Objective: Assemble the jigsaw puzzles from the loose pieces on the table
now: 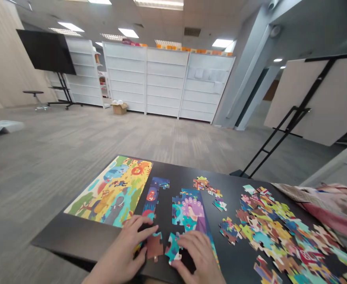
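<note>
My left hand [126, 246] rests on the black table top [81, 232] near its front edge, fingers spread, with its fingertips against a brown jigsaw piece [155, 246]. My right hand [198, 256] grips a teal jigsaw piece [172, 248] between fingers and thumb. Just beyond both hands lies an assembled puzzle section showing a peacock [188, 211]. To its left runs a narrow joined strip of pieces [152, 197]. A finished picture panel [111, 191] lies at the far left, and a large spread of loose pieces [277, 232] covers the right side.
A small cluster of joined pieces [204, 185] lies at the table's far side. Patterned pink fabric [324, 209] lies past the right edge. Beyond the table stretch grey carpet [132, 134], white shelving [167, 81], and a black-framed board [309, 98].
</note>
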Demonstrator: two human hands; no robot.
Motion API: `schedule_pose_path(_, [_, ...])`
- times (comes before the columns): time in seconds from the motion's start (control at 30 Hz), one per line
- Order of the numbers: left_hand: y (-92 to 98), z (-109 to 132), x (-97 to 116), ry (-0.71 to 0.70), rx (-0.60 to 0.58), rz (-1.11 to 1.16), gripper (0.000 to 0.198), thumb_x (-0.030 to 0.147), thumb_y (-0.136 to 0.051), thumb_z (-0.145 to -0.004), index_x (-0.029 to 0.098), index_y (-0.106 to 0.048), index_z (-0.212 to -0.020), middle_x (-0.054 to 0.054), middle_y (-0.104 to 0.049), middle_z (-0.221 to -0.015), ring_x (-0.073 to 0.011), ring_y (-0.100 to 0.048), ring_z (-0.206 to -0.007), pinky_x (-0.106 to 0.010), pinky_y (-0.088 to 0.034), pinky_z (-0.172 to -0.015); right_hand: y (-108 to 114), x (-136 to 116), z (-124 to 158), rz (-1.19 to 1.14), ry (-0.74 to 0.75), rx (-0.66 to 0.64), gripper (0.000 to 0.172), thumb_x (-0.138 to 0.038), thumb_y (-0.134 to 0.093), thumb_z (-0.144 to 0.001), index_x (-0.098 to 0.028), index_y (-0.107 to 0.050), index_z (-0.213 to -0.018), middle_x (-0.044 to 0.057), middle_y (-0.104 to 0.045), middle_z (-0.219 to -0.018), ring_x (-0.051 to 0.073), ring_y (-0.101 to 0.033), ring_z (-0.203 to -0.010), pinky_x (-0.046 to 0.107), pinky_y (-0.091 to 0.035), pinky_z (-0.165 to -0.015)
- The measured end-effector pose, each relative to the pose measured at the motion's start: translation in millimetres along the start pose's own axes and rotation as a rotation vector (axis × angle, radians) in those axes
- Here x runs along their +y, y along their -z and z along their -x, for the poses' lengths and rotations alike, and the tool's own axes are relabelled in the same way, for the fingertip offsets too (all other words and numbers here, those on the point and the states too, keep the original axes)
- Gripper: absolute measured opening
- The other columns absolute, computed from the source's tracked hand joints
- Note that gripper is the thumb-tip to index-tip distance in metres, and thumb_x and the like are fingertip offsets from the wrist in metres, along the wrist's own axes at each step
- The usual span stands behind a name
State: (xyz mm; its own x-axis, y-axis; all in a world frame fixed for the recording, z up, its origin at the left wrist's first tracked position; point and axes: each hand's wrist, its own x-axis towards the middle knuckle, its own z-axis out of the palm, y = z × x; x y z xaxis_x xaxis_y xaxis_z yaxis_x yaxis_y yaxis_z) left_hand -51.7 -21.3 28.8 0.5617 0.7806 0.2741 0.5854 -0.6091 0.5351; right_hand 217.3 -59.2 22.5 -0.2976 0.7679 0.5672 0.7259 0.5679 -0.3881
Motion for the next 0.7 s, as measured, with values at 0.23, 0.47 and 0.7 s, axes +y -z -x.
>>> schedule_pose_path(0.23, [-0.8,-4,7,0.006,-0.076,0.021,0.035,0.017,-0.065,-0.086,0.033,-0.069,-0.117,-0.005,-0.067,-0.121,-0.0287,-0.06,-0.114,-0.048,-0.05,-0.103,11,-6,-20,-0.018,-0.016,-0.298,0.017,-0.027,-0.08,-0.085,-0.032,-0.075,-0.101,-0.001,-0.073,-0.114,0.021,-0.065,-0.107,0.035,-0.053,-0.094])
schedule_pose_path(0.47, [-4.5,-3,-1,-0.02,-0.038,-0.002,0.039,0.017,-0.066,-0.086,0.037,-0.069,-0.119,-0.003,-0.068,-0.125,-0.0293,-0.06,-0.119,-0.047,-0.05,-0.103,10,-8,-29,-0.02,-0.043,-0.46,0.009,-0.026,-0.078,-0.088,-0.034,-0.076,-0.093,-0.003,-0.07,-0.116,0.021,-0.062,-0.111,0.038,-0.052,-0.097])
schedule_pose_path(0.7, [-7.1,-4,1,0.036,-0.023,0.058,0.036,0.014,-0.062,-0.088,0.03,-0.064,-0.119,-0.005,-0.067,-0.119,-0.0273,-0.06,-0.111,-0.044,-0.05,-0.098,5,-5,-16,0.008,0.011,-0.357,0.027,-0.032,-0.084,-0.081,-0.029,-0.071,-0.104,-0.003,-0.074,-0.104,0.019,-0.066,-0.098,0.033,-0.052,-0.091])
